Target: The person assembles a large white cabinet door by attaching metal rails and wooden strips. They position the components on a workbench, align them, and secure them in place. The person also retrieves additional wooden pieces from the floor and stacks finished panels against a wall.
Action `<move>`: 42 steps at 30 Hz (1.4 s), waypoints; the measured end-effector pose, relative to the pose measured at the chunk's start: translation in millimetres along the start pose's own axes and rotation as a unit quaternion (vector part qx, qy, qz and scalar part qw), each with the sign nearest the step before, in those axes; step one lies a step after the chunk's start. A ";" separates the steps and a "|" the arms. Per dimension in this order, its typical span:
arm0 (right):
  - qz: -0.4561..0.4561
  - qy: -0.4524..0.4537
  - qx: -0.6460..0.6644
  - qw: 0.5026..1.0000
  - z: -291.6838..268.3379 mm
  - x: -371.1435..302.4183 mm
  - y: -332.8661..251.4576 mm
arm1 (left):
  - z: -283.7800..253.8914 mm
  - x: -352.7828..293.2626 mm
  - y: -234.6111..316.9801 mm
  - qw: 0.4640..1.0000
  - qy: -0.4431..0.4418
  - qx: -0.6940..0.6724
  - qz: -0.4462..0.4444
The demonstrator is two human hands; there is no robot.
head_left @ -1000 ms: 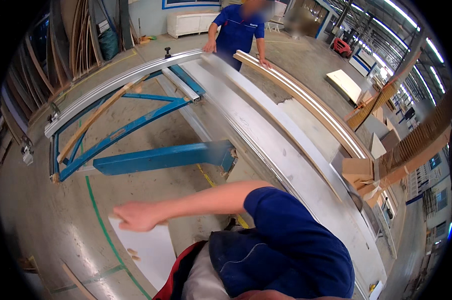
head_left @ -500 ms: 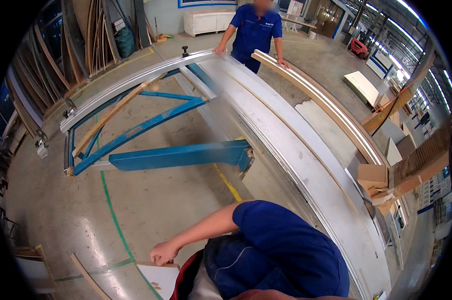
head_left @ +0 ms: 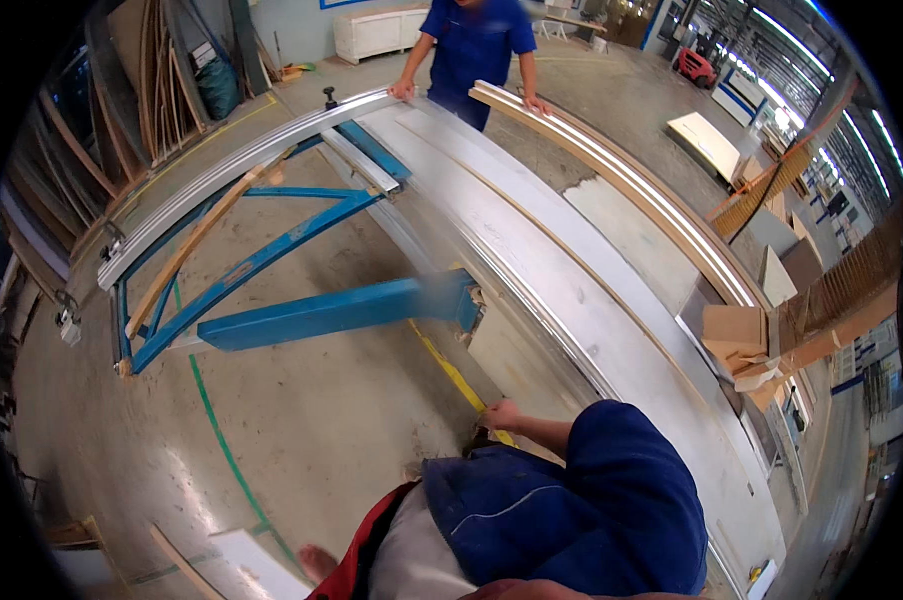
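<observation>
My right hand (head_left: 503,414) is in front of my body with its fingers curled. It is beside the sliding table saw's long metal bed (head_left: 612,300), apart from it. Whether the fingers hold something small cannot be made out; a dark shape is just below them. Low in the view, my left hand (head_left: 319,561) is blurred and partly cut off by my clothing. It is at the right end of a white panel (head_left: 259,562); contact is unclear. A narrow wooden strip (head_left: 183,560) is left of the panel.
A co-worker (head_left: 477,55) stands at the bed's far end, one hand on the metal fence (head_left: 262,150), the other on a long wood-edged board (head_left: 612,165). A blue support arm (head_left: 312,314) and frame (head_left: 257,268) project left. Cardboard (head_left: 737,330) is at right.
My right hand has left the white panel and drawn back up and to the right, nearer the saw. My left hand has come into view by the panel. The view has shifted slightly.
</observation>
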State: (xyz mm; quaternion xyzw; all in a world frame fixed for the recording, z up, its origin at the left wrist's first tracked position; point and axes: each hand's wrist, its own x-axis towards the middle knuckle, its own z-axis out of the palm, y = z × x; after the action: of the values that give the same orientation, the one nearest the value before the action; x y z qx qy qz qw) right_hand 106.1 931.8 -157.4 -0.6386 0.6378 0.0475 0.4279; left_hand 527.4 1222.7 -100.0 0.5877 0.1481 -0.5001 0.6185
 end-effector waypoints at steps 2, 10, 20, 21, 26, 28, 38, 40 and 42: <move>0.127 0.076 0.022 0.989 7.2 -2.6 157.8 | 53.4 20.4 -16.6 0.995 -0.065 0.069 -0.036; 0.226 0.090 0.242 0.939 -7.6 -81.7 222.7 | 104.8 73.1 -55.5 0.845 -0.129 0.510 0.096; 0.060 0.171 0.256 0.949 -9.5 -70.5 305.9 | 238.4 136.8 -79.3 0.639 -0.118 0.739 0.180; 0.081 0.176 0.299 0.934 -13.5 -72.9 302.8 | 298.1 106.3 -73.9 0.665 -0.140 0.718 0.152; 0.050 0.198 0.016 0.979 -0.1 -82.1 305.5 | 492.6 61.3 -91.9 0.685 -0.338 0.638 0.097; 0.302 0.197 0.416 0.835 -19.8 -96.3 269.8 | 567.4 60.6 -97.3 0.617 -0.430 0.636 0.174; 0.400 0.437 0.671 0.446 -33.7 -138.4 188.1 | 915.3 27.5 -163.3 0.197 -0.660 0.539 0.485; 0.358 0.470 0.716 0.372 -50.3 -136.6 163.9 | 958.6 44.7 -169.0 0.139 -0.662 0.574 0.461; 0.356 0.483 0.722 0.345 -56.2 -138.1 143.1 | 993.4 61.0 -184.5 0.038 -0.632 0.600 0.489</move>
State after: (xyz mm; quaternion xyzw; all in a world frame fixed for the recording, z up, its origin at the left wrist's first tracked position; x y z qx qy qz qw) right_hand -68.7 1030.3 -107.9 0.2925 0.6882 -0.6003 0.2838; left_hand 6.9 361.4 9.8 0.1501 -0.9728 -0.1763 0.0091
